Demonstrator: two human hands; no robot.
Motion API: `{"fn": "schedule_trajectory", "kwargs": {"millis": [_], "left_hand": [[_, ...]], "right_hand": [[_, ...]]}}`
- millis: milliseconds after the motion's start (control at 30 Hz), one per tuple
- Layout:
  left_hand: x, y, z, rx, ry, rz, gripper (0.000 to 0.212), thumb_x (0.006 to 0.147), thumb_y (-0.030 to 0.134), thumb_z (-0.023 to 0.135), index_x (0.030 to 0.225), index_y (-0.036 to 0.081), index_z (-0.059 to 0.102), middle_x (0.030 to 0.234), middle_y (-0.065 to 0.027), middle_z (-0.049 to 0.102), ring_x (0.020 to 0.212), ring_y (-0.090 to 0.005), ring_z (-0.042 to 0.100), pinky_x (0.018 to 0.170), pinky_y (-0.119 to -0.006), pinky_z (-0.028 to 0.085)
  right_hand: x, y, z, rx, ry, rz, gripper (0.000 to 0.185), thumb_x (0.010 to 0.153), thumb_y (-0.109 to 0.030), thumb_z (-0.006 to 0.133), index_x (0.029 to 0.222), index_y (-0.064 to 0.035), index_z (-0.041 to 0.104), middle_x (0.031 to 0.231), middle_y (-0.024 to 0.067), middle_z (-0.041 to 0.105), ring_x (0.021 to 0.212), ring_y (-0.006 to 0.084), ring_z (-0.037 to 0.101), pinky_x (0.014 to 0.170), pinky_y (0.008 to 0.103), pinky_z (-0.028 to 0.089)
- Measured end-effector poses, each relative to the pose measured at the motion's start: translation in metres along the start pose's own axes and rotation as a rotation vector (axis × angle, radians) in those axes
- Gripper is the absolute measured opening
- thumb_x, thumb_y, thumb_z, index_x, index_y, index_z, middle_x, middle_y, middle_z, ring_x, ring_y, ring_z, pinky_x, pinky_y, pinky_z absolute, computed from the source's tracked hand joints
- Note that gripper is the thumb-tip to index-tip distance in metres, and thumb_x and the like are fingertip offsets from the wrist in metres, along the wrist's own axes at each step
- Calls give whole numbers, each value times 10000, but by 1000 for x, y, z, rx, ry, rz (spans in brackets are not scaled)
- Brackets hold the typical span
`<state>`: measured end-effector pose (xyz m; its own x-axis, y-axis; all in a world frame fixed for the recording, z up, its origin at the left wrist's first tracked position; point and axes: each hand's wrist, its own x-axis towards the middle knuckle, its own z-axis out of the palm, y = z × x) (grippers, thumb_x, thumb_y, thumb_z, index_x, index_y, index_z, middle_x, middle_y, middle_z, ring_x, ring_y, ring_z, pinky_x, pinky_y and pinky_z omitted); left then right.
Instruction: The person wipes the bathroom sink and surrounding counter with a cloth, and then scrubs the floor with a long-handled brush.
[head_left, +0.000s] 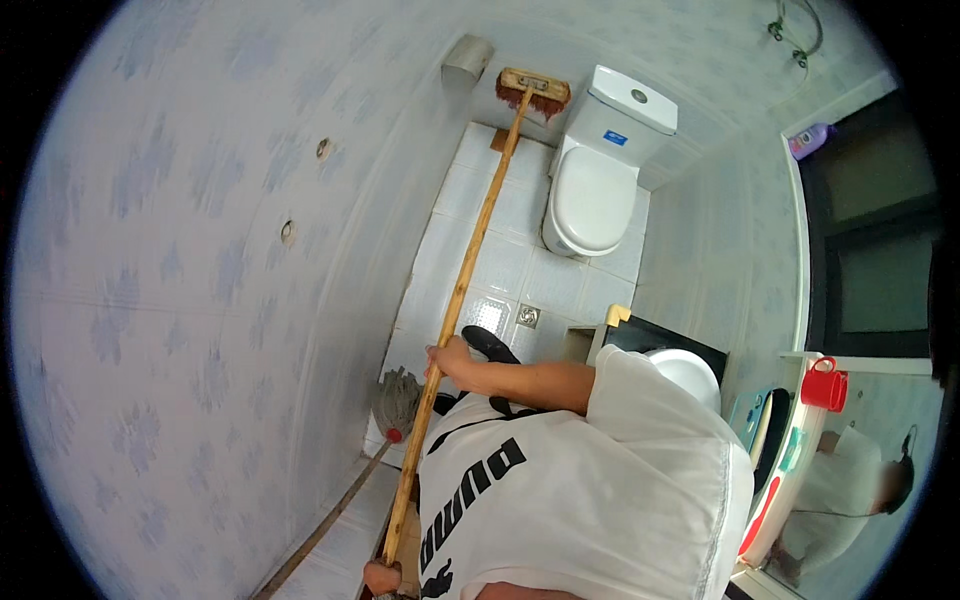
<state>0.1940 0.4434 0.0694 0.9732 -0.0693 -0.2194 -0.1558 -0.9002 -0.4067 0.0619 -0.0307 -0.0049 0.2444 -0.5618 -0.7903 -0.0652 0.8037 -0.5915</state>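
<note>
A broom with a long wooden handle (478, 232) runs from the bottom of the view up towards the far wall. My right hand (450, 357) is closed around the middle of the handle, while my left hand (382, 577) grips its lower end near the bottom edge. The wooden broom head (534, 84), with dark reddish bristles, is beside the toilet cistern; whether it touches the wall, I cannot tell. The white toilet (596, 199) has its lid down. Left of the handle lies a grey string mop head (397, 405) with a red socket.
A floor drain (528, 316) lies in the white tiles. A metal paper holder (466, 58) is on the wall. At right are a white basin (684, 379), a red cup (824, 385), a mirror (847, 480) reflecting a person, and a purple bottle (810, 141) beside the dark window.
</note>
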Motion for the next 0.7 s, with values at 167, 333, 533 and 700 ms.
{"fn": "schedule_trajectory", "kwargs": {"millis": [167,333,533,700], "left_hand": [[65,-55,66,-390,-296,923,271,725,241,642,561,31,596,486,-139,531,473,-334,536,492,-426,406],[14,48,-66,-274,-237,828,191,654,187,642,607,3,627,531,-178,551,519,-370,556,517,-441,439],[18,80,-103,-240,-151,871,199,607,192,656,621,-6,635,578,-218,570,553,-394,574,519,-449,460],[1,130,-144,-99,-119,931,208,609,206,667,679,10,656,624,-211,593,594,-384,590,544,-446,475]], "right_hand": [[-22,-25,-7,9,-50,-148,173,852,-77,563,888,33,435,704,109,536,536,246,597,481,373,526],[-33,-63,-46,88,39,-188,168,839,-69,567,889,21,434,711,113,542,550,247,609,482,363,524],[-15,-76,-87,237,79,-234,123,815,-67,561,827,13,468,672,105,544,526,254,606,472,360,517],[-11,-108,-129,279,180,-318,116,812,-61,560,831,6,468,675,105,550,521,245,597,479,362,512]]}}
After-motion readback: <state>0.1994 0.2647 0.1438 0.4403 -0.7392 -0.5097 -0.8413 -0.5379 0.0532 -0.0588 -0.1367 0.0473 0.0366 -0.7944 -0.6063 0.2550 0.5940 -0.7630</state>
